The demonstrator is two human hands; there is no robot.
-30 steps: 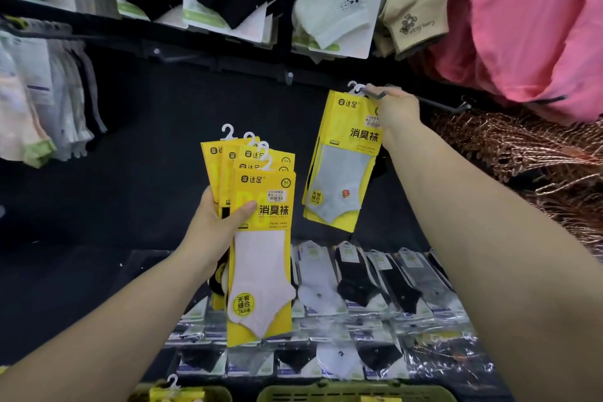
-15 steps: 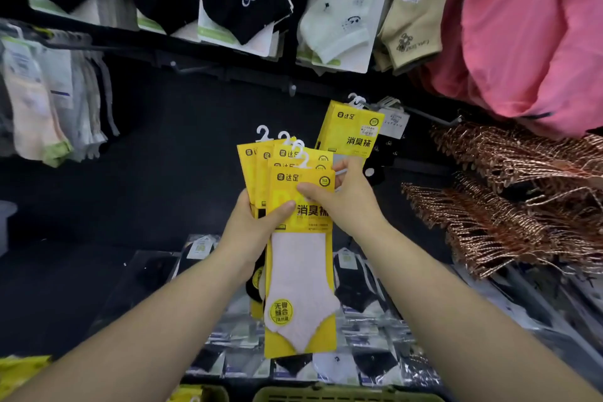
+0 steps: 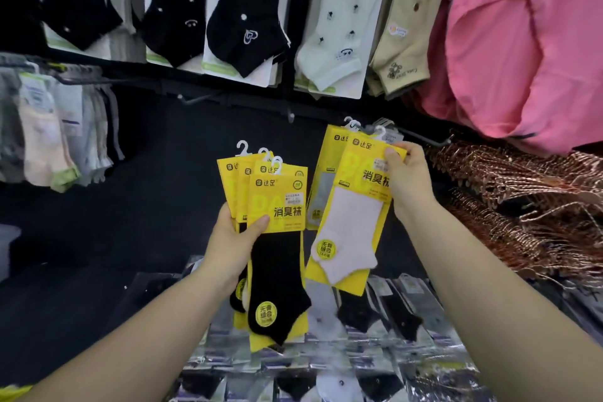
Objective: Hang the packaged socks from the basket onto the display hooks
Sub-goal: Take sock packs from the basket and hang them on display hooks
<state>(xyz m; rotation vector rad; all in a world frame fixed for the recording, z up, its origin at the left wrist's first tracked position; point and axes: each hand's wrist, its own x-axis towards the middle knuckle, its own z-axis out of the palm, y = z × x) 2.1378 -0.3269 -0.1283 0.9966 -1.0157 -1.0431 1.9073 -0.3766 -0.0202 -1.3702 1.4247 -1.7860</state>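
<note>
The right grip (image 3: 408,179) pinches the white pack (image 3: 350,232) by its top corner, holding its hanger up beside the hook (image 3: 424,138) (a grey pack (image 3: 324,186) hangs there). The left grip (image 3: 233,245) clasps the stack (image 3: 277,206), fanned, likely so the next pack peels off easily.

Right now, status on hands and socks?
Left hand grips yellow pack stack. Right hand pinches white-sock pack at display hook. Grey pack hangs behind.
</note>
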